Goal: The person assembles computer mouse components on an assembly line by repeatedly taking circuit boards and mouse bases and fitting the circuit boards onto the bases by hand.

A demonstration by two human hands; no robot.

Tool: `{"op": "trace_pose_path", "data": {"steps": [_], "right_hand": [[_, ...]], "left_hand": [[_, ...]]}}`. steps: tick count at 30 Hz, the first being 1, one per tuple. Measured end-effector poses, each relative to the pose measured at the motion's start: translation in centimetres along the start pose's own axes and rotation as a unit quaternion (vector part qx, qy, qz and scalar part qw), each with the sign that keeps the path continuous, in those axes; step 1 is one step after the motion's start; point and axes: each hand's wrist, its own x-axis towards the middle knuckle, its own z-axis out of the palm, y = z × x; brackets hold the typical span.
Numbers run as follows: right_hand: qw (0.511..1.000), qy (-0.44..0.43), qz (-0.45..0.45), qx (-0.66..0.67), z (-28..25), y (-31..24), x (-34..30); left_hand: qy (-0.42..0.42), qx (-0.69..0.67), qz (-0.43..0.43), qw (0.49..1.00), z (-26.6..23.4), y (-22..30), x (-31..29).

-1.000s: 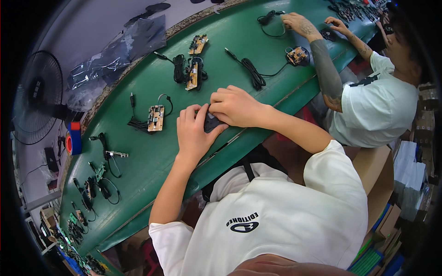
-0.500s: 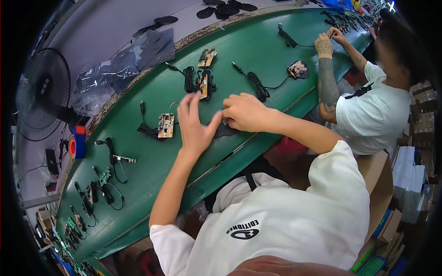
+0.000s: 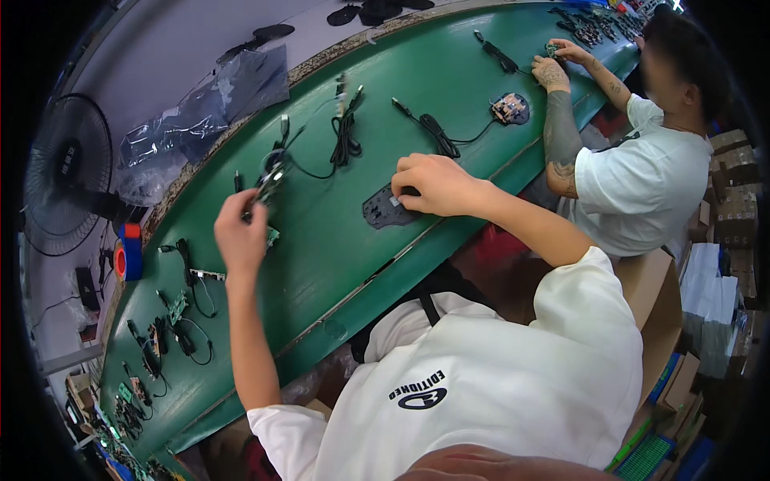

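Observation:
My left hand [image 3: 242,236] is raised over the left part of the green bench, its fingers pinching a circuit board [image 3: 273,178] that is smeared by motion. A black cable [image 3: 309,170] runs from beside this board toward a bundled cable [image 3: 345,138]. My right hand [image 3: 437,186], fingers curled, rests on the right end of a flat black plastic plate [image 3: 383,212] lying near the bench's front edge. Its fingertips cover part of the plate. Below my left hand, a bit of green board [image 3: 273,236] shows.
Several boards with cables [image 3: 178,305] lie along the left of the bench [image 3: 321,272]. A tape roll [image 3: 127,252] and a fan [image 3: 72,172] stand at the left. Another cabled board [image 3: 509,108] lies at right, near a co-worker [image 3: 618,152] handling a small green board [image 3: 552,50].
My left hand has moved left, away from my right hand, and now holds a circuit board. The cabled boards in front of it have shifted. More of the black plate shows.

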Motion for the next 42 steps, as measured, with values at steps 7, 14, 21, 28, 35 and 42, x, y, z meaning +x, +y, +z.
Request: {"op": "trace_pose_path", "data": {"steps": [7, 14, 21, 28, 35, 42], "right_hand": [[1.0, 0.024, -0.016, 0.008, 0.0, 0.3, -0.2], [0.987, 0.128, -0.017, 0.096, -1.6, -1.1, 6.2], [0.996, 0.074, -0.051, 0.002, 2.1, -2.4, 21.8], [0.95, 0.218, -0.099, 0.202, -9.9, -2.4, 22.1], [0.945, 0.202, -0.131, 0.222, -17.2, -6.4, 18.4], [0.946, 0.256, -0.186, 0.07, -18.8, -13.4, 16.1]], "left_hand": [[0.015, 0.057, -0.148, 0.987, -8.4, -5.0, -3.6], [0.046, 0.114, 0.071, 0.99, -4.5, 2.3, 0.4], [0.133, 0.069, 0.163, 0.975, 1.7, 6.2, 3.0], [0.006, -0.013, 0.153, 0.988, 2.2, 5.9, -5.6], [0.086, -0.044, 0.145, 0.985, 3.6, 5.4, -3.6], [0.203, -0.221, 0.141, 0.944, 1.1, 14.7, 8.6]]}}
